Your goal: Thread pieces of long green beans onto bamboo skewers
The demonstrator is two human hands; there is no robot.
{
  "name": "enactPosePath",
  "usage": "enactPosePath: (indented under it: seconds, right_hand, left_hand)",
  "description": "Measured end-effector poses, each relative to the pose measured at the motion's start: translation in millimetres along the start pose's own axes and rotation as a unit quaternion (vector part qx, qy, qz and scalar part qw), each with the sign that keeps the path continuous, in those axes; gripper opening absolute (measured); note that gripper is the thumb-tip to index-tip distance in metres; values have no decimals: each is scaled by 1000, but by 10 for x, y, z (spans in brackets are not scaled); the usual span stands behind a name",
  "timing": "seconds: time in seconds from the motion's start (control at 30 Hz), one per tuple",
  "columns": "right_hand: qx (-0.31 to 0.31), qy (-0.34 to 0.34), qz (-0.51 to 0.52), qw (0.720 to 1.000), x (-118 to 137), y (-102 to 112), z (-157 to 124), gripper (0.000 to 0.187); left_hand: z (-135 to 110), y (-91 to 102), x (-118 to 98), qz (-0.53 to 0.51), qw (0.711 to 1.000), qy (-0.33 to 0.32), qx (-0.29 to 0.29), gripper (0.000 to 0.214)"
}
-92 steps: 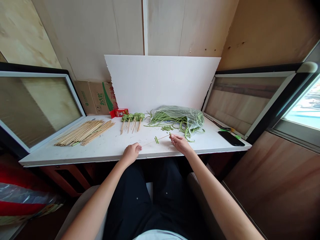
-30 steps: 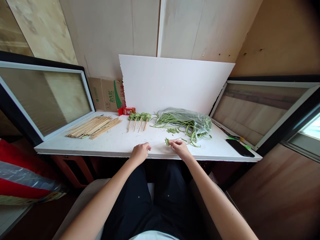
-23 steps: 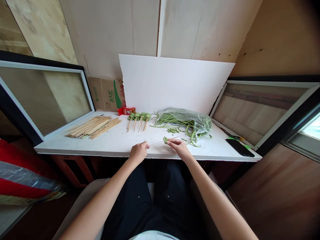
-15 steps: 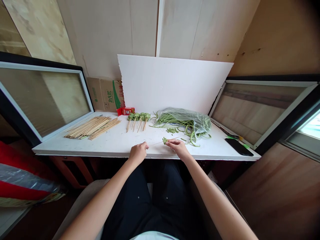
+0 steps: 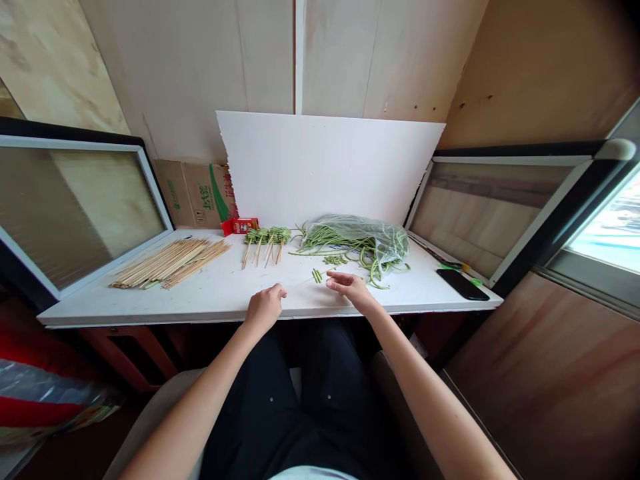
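At the middle of the view, seen from above by a seated person, a white table [image 5: 200,303] spans a narrow alcove with wood-panelled walls. Leaning against the back wall stands a large white board [image 5: 325,167], with a cardboard box [image 5: 195,193] to its left. Glass-fronted frames flank the table on both sides.

On the back right of the table lies a clear plastic bag of long green beans [image 5: 355,235]. On the left lies a loose pile of bare wooden sticks [image 5: 170,263]. Between them, near the board, sit several finished bean skewers [image 5: 265,239] and a small red carton [image 5: 240,225]. A black phone [image 5: 463,284] rests at the right edge.

Both bare forearms reach over dark trousers to the front edge. The left hand [image 5: 265,308] is curled, thumb and forefinger pinched on the near end of a thin skewer [image 5: 317,275] that slants away to the right and carries a few short green bean pieces. The right hand [image 5: 353,288] lies low just beside the far end of the skewer, fingers stretched leftward; whether it grips anything cannot be told. Loose cut bean bits [image 5: 334,259] lie just beyond.
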State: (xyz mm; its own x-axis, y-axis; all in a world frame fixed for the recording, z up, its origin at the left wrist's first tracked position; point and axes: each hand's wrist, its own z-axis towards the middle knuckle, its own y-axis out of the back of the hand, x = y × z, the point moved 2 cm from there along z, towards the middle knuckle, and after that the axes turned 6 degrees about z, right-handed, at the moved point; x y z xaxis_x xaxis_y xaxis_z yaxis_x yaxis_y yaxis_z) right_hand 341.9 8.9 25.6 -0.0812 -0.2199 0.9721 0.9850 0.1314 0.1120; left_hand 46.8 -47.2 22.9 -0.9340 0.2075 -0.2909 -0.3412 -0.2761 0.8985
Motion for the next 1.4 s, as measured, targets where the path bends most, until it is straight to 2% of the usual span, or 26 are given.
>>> enactPosePath:
  seconds: [0.07,0.2,0.33,0.47,0.6,0.73,0.87,1.1,1.4]
  right_hand:
    - [-53,48,-121,990,7,229,64,53]
    - [-141,61,-225,962,-35,635,196,33]
    - [-183,52,-286,939,-152,760,282,20]
    - [-203,44,-301,931,-237,721,339,23]
    - [-197,56,-248,947,-234,616,371,22]
    - [-158,61,-136,976,-244,424,343,47]
    - [-114,32,-7,993,-261,216,302,69]
    - [-68,-6,139,988,-158,-3,216,60]
    - [-60,-31,175,982,-236,-1,191,61]
  left_hand:
    - [18,1,32,-9,1000,9,-1,27]
    - [98,-24,121,-33,999,22,0,27]
    - [231,-72,216,-61,998,15,11,28]
    - [340,-145,284,-83,996,-1,25,28]
    - [342,-181,302,-98,995,-8,22,28]
    - [246,-165,316,-113,993,-12,13,30]
    - [151,-141,332,-164,986,-25,-5,33]
    - [128,-168,348,-214,976,-29,-16,33]
    - [117,-176,365,-237,971,-28,-25,32]
